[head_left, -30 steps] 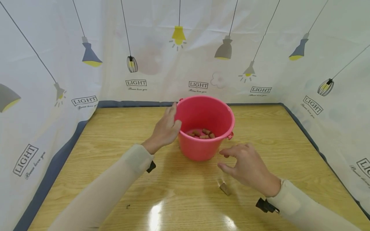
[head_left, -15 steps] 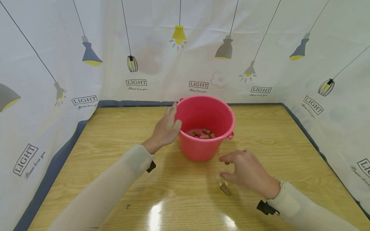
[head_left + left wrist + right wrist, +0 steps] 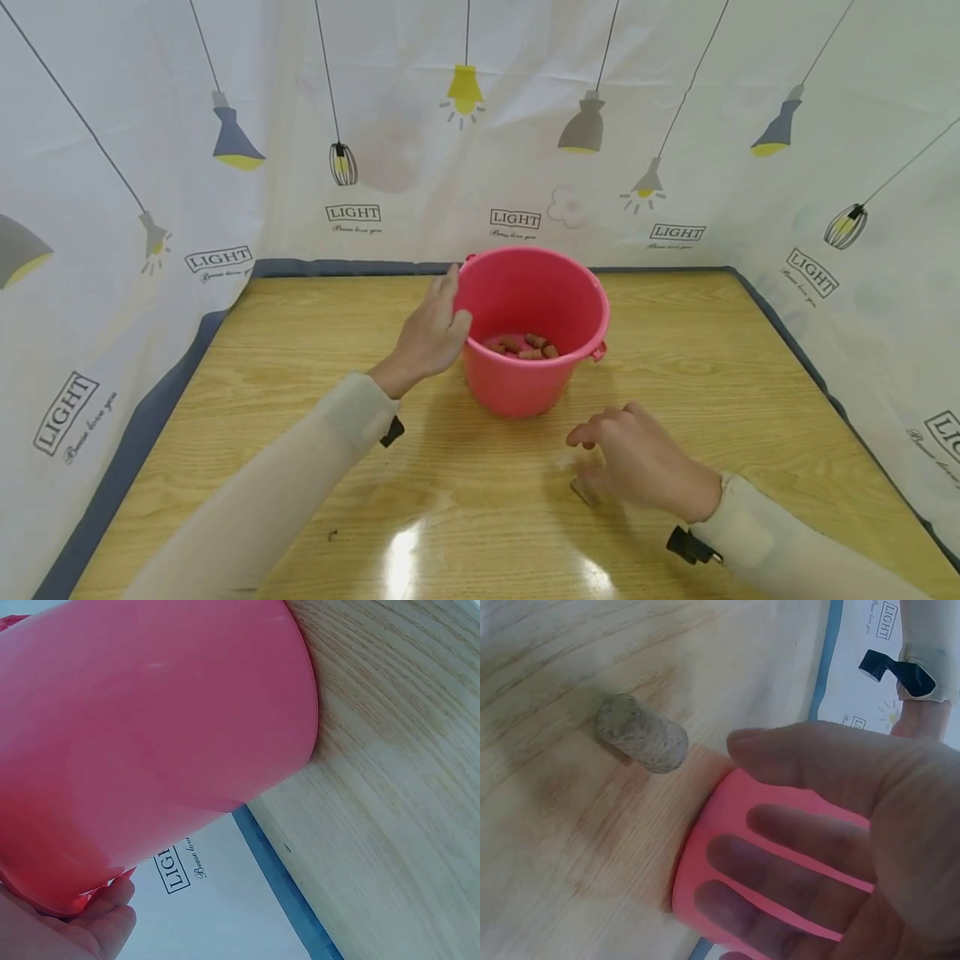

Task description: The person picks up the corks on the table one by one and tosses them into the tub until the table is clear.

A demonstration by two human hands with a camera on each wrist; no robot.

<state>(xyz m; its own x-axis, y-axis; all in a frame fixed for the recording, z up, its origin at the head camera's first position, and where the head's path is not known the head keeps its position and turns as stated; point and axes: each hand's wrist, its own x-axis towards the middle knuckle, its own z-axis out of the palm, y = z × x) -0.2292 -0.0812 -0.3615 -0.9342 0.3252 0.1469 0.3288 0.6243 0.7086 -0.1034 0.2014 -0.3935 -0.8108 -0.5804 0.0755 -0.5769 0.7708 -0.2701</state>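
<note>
A pink bucket [image 3: 516, 385] stands upright at the middle of the table, with several brown corks [image 3: 536, 341] on its floor. My left hand [image 3: 429, 335] grips the bucket's left rim, thumb toward me and fingers curled over the edge; the left wrist view shows fingertips [image 3: 112, 922] at the rim. One loose cork [image 3: 642, 733] lies on its side on the wood in front of the bucket. Above it hovers my right hand [image 3: 637, 462], fingers loosely bent and holding nothing. In the head view the thumb partly covers this cork. The right wrist view shows a gap between thumb and cork.
The wooden table [image 3: 300, 467] runs back to a white curtain [image 3: 420, 100] printed with lamps, which also closes off both sides. A tiny dark speck [image 3: 332, 536] shows at the front left. The bucket's handle lug [image 3: 598, 352] sticks out on its right.
My right hand has come down and slightly toward me, from beside the bucket to just over the loose cork. The left hand and the bucket have stayed put.
</note>
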